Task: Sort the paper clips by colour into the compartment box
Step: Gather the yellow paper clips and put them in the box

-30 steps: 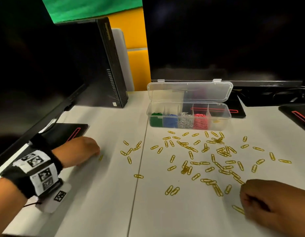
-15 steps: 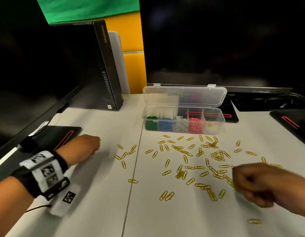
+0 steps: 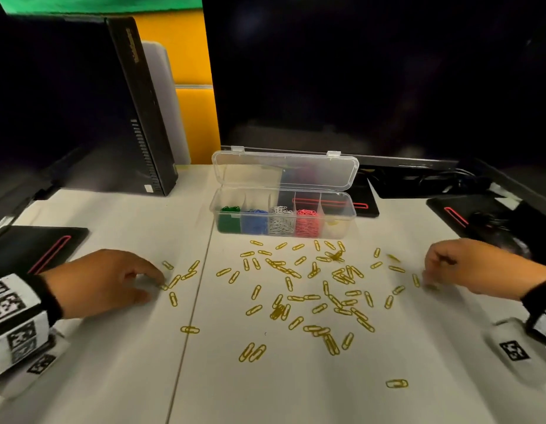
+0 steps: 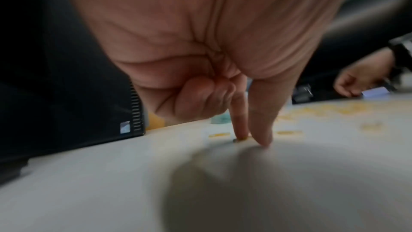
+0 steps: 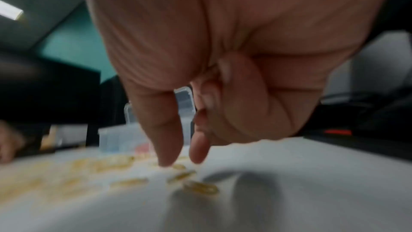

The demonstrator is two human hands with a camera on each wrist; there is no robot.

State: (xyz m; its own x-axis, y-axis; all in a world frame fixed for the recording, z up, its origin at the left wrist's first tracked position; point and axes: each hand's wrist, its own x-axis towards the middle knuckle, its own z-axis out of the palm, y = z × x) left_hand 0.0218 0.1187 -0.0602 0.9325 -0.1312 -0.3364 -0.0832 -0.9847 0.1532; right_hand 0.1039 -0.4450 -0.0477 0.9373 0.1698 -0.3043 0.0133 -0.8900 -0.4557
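Left hand (image 3: 106, 283): forefinger and thumb tips press one yellow wire paper clip (image 4: 239, 139) against the white bench (image 3: 112, 377). Right hand (image 3: 467, 270): fingers (image 5: 165, 130) apart above scattered clips. Clear plastic compartment box (image 3: 284, 215) stands open behind.

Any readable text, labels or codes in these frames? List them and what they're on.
No text can be read.
Black computer tower: lettering down its front edge, too blurred to read.
Sticker low on the tower: blurred.
Wrist bands: black-and-white square marker codes, no letters.
Compartment box: no label visible.
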